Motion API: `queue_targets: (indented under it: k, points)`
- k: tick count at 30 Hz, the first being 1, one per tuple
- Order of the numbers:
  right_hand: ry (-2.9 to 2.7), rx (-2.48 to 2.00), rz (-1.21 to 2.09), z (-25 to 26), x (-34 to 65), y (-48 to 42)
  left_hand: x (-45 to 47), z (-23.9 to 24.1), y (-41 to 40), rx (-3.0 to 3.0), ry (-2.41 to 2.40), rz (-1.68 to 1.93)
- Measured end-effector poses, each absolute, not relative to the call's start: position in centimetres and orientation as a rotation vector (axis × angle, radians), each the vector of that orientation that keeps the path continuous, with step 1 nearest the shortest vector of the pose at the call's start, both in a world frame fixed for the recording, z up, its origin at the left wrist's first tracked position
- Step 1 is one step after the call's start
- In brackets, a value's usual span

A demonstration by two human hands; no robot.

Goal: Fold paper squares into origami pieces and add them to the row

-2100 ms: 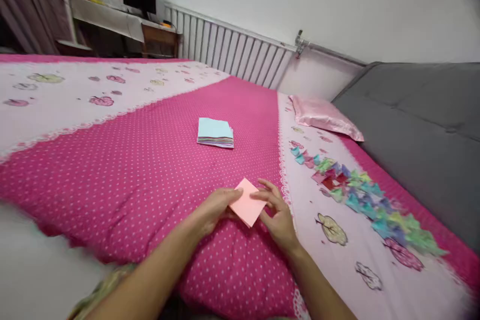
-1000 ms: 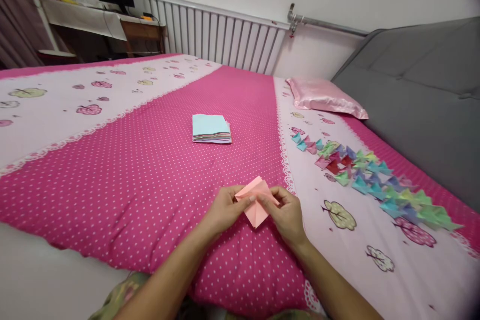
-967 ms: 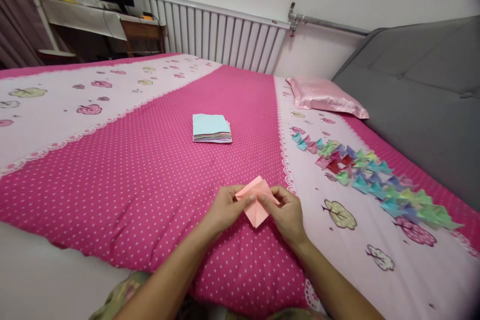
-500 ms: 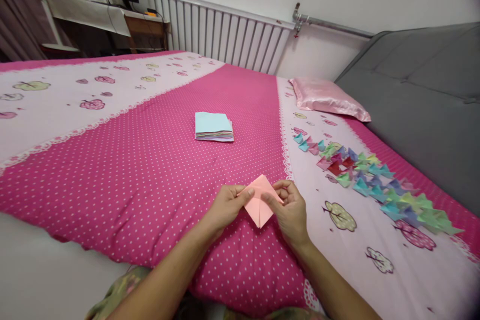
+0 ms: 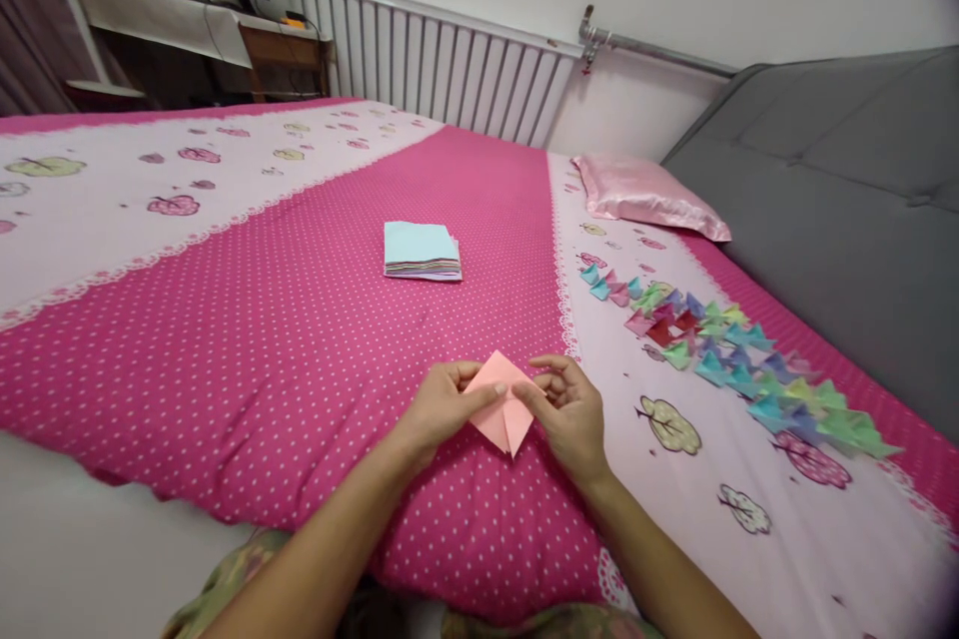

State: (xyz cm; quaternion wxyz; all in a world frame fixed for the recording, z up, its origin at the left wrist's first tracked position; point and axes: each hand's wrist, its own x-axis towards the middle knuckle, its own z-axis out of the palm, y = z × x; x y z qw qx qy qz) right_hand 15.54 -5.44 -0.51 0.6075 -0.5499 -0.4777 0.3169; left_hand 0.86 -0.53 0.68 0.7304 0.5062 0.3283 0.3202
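A salmon-pink paper square [image 5: 500, 409] rests on the polka-dot pink bedspread [image 5: 300, 319], folded so its sides meet along a centre crease. My left hand [image 5: 442, 403] pinches its left edge. My right hand [image 5: 567, 411] pinches its right edge, thumb and forefinger on the flap. Farther up the bed lies a stack of coloured paper sheets [image 5: 421, 251], light blue on top, well beyond both hands.
A long row of several folded paper pieces [image 5: 726, 354] in mixed colours runs along the pale strip to the right. A pink satin pillow [image 5: 645, 198] sits near the grey padded headboard [image 5: 839, 220]. A white radiator [image 5: 442, 70] lines the far wall.
The flat pink sheet has been folded inward into a narrower pointed shape between both hands. The camera has tilted down slightly.
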Motion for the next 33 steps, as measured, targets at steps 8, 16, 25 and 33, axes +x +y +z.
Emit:
queue_targets:
  k: [8,16,25,33]
  points:
    - [-1.155,-1.181,0.817,-0.68,15.41,-5.38,0.93,0.53,-0.48,1.038,0.8,0.775]
    - [-1.073,-1.23,0.84,-0.62,15.65,-5.38,0.85,0.61,-0.29,1.0,0.801,0.8]
    - [-1.085,-1.248,0.756,-0.32,15.73,-5.61,0.89,0.36,-0.32,1.025,0.785,0.78]
    - [-1.066,-1.205,0.88,-0.71,15.76,-5.19,0.95,0.21,-0.2,1.091,0.818,0.798]
